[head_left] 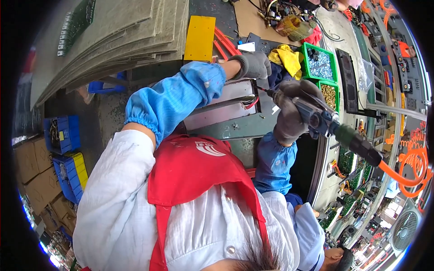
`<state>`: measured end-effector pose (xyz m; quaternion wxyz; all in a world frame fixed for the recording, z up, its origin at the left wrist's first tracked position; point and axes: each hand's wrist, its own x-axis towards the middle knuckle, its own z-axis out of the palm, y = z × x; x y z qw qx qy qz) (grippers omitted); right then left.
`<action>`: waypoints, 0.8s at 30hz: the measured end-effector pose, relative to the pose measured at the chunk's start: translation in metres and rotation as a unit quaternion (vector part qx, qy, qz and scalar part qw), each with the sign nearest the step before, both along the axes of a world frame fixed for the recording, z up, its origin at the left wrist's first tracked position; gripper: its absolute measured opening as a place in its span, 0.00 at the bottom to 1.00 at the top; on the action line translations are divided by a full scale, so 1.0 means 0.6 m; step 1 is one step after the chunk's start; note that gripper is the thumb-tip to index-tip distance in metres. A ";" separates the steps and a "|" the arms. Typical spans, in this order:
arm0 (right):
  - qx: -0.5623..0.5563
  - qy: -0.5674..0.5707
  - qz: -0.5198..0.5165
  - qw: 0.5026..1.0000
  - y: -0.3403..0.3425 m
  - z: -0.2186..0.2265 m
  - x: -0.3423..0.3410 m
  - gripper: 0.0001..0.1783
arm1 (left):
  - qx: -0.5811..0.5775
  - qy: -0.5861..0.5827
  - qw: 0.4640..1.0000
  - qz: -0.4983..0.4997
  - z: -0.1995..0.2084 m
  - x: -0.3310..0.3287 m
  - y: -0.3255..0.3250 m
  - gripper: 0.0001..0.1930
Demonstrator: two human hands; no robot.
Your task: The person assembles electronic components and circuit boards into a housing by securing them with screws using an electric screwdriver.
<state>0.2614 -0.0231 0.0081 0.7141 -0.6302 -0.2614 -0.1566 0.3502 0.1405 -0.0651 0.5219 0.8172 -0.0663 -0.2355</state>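
From where I stand, the metal case (216, 119) lies left of the right hand (290, 124), its long side running roughly left to right. That hand is clamped round a power screwdriver (316, 116), tip pointing left towards the case's far right corner. The left hand (256, 66) is nearer that far edge, fingers curled; I can't tell whether they grip anything. White lettering marks the red apron (192, 174).

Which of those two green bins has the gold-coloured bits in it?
The lower green bin, beside the gloved right hand, holds the gold-coloured pieces; the upper green bin holds mostly silvery pieces.
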 end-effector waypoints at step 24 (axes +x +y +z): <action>-0.092 -0.058 0.229 0.967 -0.004 0.021 0.027 0.24 | -0.042 0.028 0.999 -0.010 -0.022 0.006 0.006 0.15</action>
